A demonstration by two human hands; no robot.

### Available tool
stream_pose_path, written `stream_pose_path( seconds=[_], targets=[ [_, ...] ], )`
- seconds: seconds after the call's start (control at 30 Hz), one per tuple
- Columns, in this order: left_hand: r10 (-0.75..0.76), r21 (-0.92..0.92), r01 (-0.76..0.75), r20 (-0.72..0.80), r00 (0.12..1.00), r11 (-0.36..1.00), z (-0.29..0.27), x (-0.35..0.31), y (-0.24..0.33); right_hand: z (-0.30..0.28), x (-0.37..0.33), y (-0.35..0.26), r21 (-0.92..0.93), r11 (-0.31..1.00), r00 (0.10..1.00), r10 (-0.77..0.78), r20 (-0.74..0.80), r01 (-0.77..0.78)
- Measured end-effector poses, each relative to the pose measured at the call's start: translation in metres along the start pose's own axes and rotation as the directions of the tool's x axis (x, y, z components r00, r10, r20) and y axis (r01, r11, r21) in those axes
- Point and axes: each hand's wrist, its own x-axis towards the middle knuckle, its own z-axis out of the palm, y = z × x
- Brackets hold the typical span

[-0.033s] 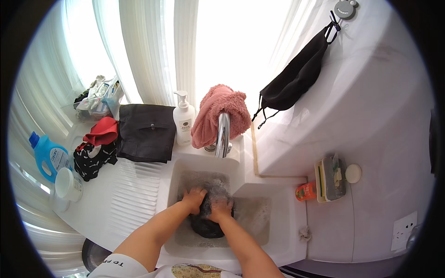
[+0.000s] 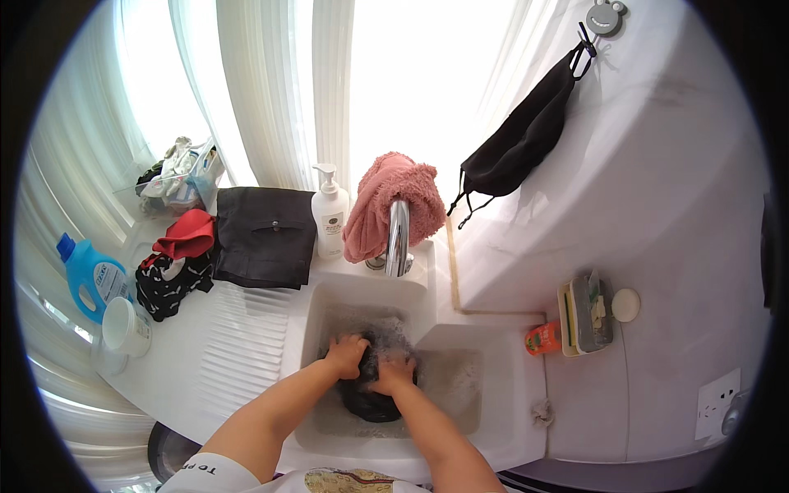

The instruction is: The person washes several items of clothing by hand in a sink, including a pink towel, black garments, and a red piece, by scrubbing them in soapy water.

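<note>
Soapy, cloudy water stands in the white sink (image 2: 329,287), and a wet black cloth (image 2: 374,404) lies bunched in it. My left hand (image 2: 348,355) grips the cloth's upper left side with bent fingers. On its right side, my right hand (image 2: 394,371) presses into the cloth, gripping it, its fingers partly under water and foam. The cloth's kind of garment cannot be made out. Above the basin, the chrome faucet (image 2: 398,238) has a fuzzy pink towel (image 2: 380,197) draped over it.
Left of the basin is a ribbed washboard surface (image 2: 242,337). Around it are folded dark trousers (image 2: 265,238), a white pump bottle (image 2: 330,218), red cloth (image 2: 186,233), patterned black cloth (image 2: 168,287), a blue detergent bottle (image 2: 94,279) and a white tub (image 2: 125,327). A black mask (image 2: 522,140) hangs at right.
The view has shifted very slightly, so things at left sit a little further right. Both hands stay on the black cloth in nearly the same place.
</note>
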Motion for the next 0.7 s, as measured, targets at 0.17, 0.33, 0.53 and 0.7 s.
stream_pose_path(
  seconds=[0.17, 0.33, 0.53, 0.7],
  targets=[
    [0.096, -0.306, -0.152, -0.191, 0.977, 0.94, -0.053, -0.055, 0.024, -0.046, -0.042, 0.0, 0.367, 0.929, 0.967, 0.126, -0.222, -0.037],
    [0.099, -0.441, -0.364, -0.518, 0.849, 0.82, -0.109, -0.099, 0.073, -0.094, -0.076, -0.008, 0.281, 0.951, 0.949, 0.201, -0.241, -0.131],
    [0.081, -0.466, -0.57, -0.722, 0.687, 0.677, -0.194, -0.152, 0.132, -0.173, -0.095, 0.031, 0.481, 0.721, 0.542, 0.173, -0.822, 0.5],
    [0.143, -0.227, -0.65, -0.874, 0.464, 0.725, -0.211, -0.165, 0.133, -0.247, -0.161, -0.01, 0.63, 0.617, 0.666, 0.219, -0.713, 0.471]
  ],
)
